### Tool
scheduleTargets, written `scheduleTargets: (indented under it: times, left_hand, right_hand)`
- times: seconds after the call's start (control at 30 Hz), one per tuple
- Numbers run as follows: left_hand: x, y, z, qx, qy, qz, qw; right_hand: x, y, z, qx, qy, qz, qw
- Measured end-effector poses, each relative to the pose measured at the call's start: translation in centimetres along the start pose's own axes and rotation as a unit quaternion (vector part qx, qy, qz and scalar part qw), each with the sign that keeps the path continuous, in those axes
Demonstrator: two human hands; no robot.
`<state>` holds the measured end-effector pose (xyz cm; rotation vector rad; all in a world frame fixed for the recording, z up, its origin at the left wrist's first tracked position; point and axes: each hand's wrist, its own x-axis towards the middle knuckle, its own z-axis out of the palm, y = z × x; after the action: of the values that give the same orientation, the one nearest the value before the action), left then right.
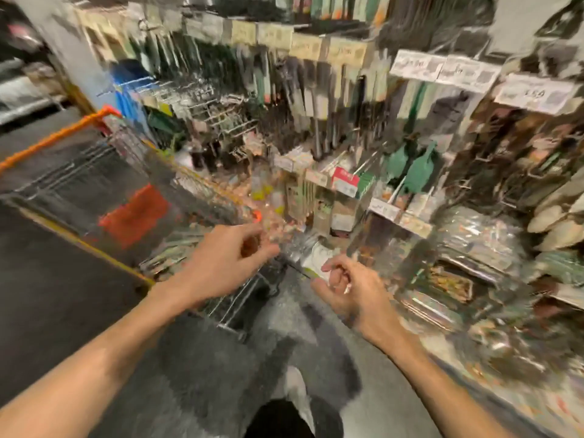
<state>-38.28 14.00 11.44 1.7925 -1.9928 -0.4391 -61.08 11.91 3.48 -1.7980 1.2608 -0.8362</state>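
The whole view is smeared by motion. A clear plastic packet (308, 256) with a white and green label hangs between my two hands, over the near corner of a wire shopping cart (104, 184). My left hand (224, 263) has its fingers curled and pinches the packet's left end. Curled around the right end is my right hand (350, 289), thumb against the label's green edge. The blur hides what the packet contains.
The cart has an orange rim (53, 140) and a red item (134, 216) inside, and it stands to my left. Shop shelves (392, 213) with hanging utensils, green items (417, 172) and price tags (534, 93) fill the right and far side. Grey floor (47, 305) lies below.
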Motion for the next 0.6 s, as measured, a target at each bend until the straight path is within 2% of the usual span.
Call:
scheduleTargets:
  times: [0.07, 0.17, 0.23, 0.27, 0.3, 0.4, 0.43, 0.5, 0.6]
  left_hand:
    - [-3.5, -4.3, 1.0, -0.001, -0.001, -0.065, 0.998]
    - [-7.3, -10.8, 2.1, -0.024, 0.002, -0.163, 0.986]
    - [-9.1, -15.1, 2.3, -0.039, 0.001, -0.230, 0.973]
    - [-9.7, -17.2, 2.3, -0.042, 0.000, -0.256, 0.966]
    - [-10.1, -19.2, 2.2, -0.046, -0.002, -0.273, 0.961]
    - [-9.8, -25.4, 1.4, -0.050, -0.027, -0.307, 0.950]
    - [-9.4, -27.7, 1.1, -0.054, -0.037, -0.318, 0.946]
    - [-8.4, -32.3, 0.4, -0.048, -0.055, -0.329, 0.941]
    - [-6.6, -38.7, -0.3, -0.032, -0.081, -0.308, 0.947]
  right_hand:
    - [-0.3, 0.5, 4.4, 0.019, -0.049, 0.020, 0.998]
    - [0.1, 0.5, 9.8, -0.059, -0.158, -0.005, 0.986]
    - [0.8, -0.4, 13.2, -0.152, -0.131, -0.079, 0.976]
    - [1.4, -0.5, 15.2, -0.172, -0.101, -0.061, 0.978]
    - [1.8, -0.8, 17.1, -0.183, -0.122, -0.078, 0.972]
    - [3.9, -2.6, 23.0, -0.099, -0.201, 0.029, 0.974]
    - [4.7, -2.6, 25.3, -0.112, -0.220, 0.040, 0.968]
    - [6.6, -3.9, 29.1, -0.147, -0.214, 0.070, 0.963]
    - [9.6, -5.0, 34.8, -0.135, -0.216, 0.115, 0.960]
